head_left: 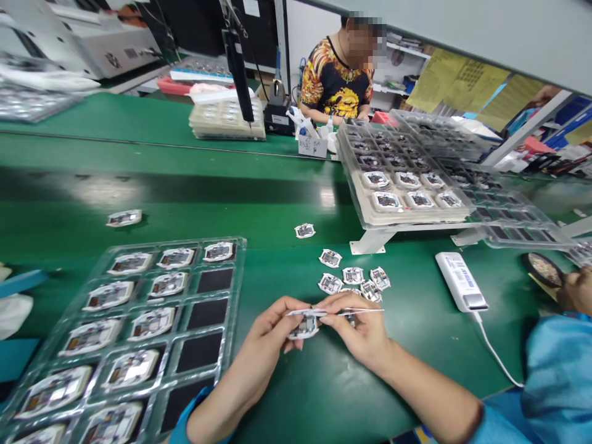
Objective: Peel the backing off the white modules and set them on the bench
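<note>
My left hand (277,327) is closed around the edge of a small white-framed watch housing (305,325) with a circuit board inside, holding it tilted above the bench. In my right hand (358,327) are thin tweezers (372,310), pinched between thumb and fingers; their tips lie at the housing's upper edge. Whether the tips grip anything is too small to tell. Just beyond my hands several similar housings (353,275) lie loose on the green bench. To my left is a clear plastic tray (238,277) of such housings, its right column mostly showing dark pockets.
A stacked tray (365,216) of housings rests on a white stand (369,240) at right. Nearer lies a white device (457,277) with a cable. A black electric screwdriver (238,74) hangs overhead. One person (340,80) sits opposite; a blue sleeve (559,370) shows at right.
</note>
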Available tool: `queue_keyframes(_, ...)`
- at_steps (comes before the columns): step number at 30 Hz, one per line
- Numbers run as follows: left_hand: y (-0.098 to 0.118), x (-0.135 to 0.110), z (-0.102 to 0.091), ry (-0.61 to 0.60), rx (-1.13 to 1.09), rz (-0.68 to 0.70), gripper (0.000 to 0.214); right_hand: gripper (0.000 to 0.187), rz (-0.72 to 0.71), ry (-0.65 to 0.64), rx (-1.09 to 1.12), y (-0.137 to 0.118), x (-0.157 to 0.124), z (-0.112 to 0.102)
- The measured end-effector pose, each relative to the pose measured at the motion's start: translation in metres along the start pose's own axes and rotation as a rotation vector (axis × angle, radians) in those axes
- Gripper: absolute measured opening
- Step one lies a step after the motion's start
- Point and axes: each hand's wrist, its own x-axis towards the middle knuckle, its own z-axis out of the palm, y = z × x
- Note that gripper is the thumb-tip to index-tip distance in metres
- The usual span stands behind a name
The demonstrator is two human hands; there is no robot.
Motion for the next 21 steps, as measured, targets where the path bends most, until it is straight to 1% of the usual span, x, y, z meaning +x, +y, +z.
queue_keyframes(3, 0.001, -0.001, -0.001, -0.017, 0.016, 0.003, 0.023, 0.009, 0.011, 0.017, 0.016, 0.001, 0.0, 0.0)
queue_keyframes(6, 0.003, -0.002, -0.002, -0.099, 0.064, 0.009, 0.026, 0.008, -0.003, 0.028, 0.021, 0.001, 0.002, -0.002)
queue_keyframes(9, 0.004, -0.002, -0.004, -0.191, 0.117, 0.018, 0.044, 0.006, 0.064, 0.06, 0.048, 0.0, 0.003, -0.006)
queue_keyframes(10, 0.004, -0.001, -0.006, -0.204, 0.149, 0.036, 0.045, 0.006, 0.092, 0.076, 0.066, 0.0, 0.003, -0.007)
queue_keyframes(13, 0.004, 0.007, -0.013, -0.195, 0.318, 0.147, 0.03, 0.009, 0.121, 0.108, 0.108, 0.002, 0.003, -0.008)
queue_keyframes(15, 0.007, 0.021, -0.022, -0.182, 0.468, 0.244, 0.025, 0.011, 0.108, 0.117, 0.107, 0.002, 0.003, -0.009)
queue_keyframes(17, 0.017, 0.042, -0.034, -0.132, 0.659, 0.336, 0.028, 0.012, 0.087, 0.119, 0.084, 0.002, 0.003, -0.009)
queue_keyframes(18, 0.024, 0.055, -0.041, -0.066, 0.77, 0.386, 0.03, 0.012, 0.077, 0.119, 0.069, 0.001, 0.004, -0.01)
queue_keyframes(19, 0.032, 0.07, -0.049, 0.044, 0.906, 0.441, 0.033, 0.011, 0.07, 0.115, 0.053, 0.001, 0.004, -0.01)
queue_keyframes(21, 0.049, 0.101, -0.065, 0.191, 0.998, 0.486, 0.037, 0.01, 0.067, 0.103, 0.021, -0.001, 0.004, -0.011)
